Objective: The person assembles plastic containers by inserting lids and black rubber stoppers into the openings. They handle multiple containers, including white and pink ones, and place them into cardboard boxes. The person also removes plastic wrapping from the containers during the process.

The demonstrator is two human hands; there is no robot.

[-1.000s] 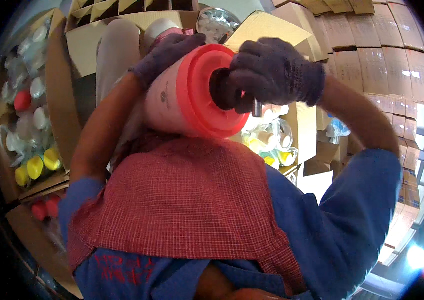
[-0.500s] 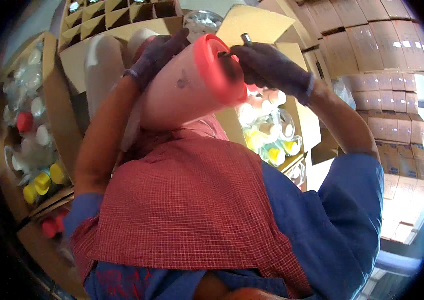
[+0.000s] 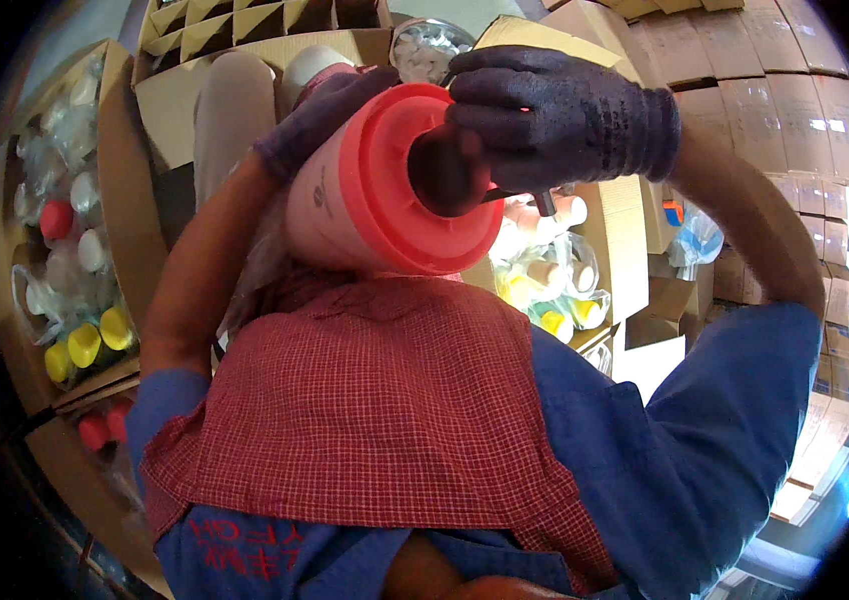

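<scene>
Pink jug [image 3: 330,205], red-lidded, tilted: my gloved left hand [image 3: 330,105] wraps its body; my gloved right hand [image 3: 565,115] grips a dark tool [image 3: 450,170] at the lid.

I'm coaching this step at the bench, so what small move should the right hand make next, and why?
Probably ease the dark round knob squarely into the middle of the red lid. The gloved right hand grips it against the lid's centre, while the gloved left hand steadies the tilted pink jug from behind. Whether the knob is seated cannot be seen.
</scene>
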